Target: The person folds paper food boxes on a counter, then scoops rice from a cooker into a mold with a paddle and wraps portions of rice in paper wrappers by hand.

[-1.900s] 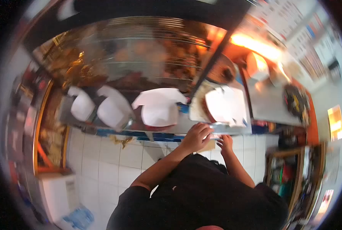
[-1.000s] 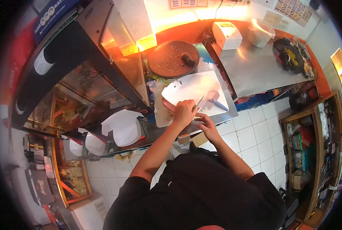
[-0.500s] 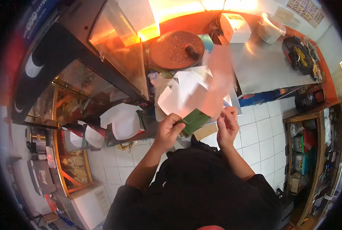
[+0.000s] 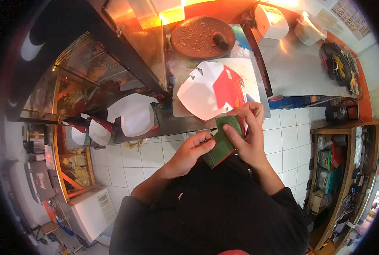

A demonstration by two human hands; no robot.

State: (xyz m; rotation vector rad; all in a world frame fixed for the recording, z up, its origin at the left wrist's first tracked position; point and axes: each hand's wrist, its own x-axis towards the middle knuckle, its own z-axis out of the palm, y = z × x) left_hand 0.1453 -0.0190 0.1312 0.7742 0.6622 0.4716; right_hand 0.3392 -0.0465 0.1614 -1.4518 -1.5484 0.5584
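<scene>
My left hand (image 4: 251,134) and right hand (image 4: 189,154) are close together, both clamped on a green folded carton (image 4: 219,149) before my torso. My fingers cover parts of its edges. Beyond, red-and-white card (image 4: 202,93) overlies the white board (image 4: 245,70); its print is illegible, and whether it joins the green I cannot tell.

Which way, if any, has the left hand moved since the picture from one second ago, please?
Yes: the left hand has drawn back toward the body, from over the white board to clear of it.
</scene>
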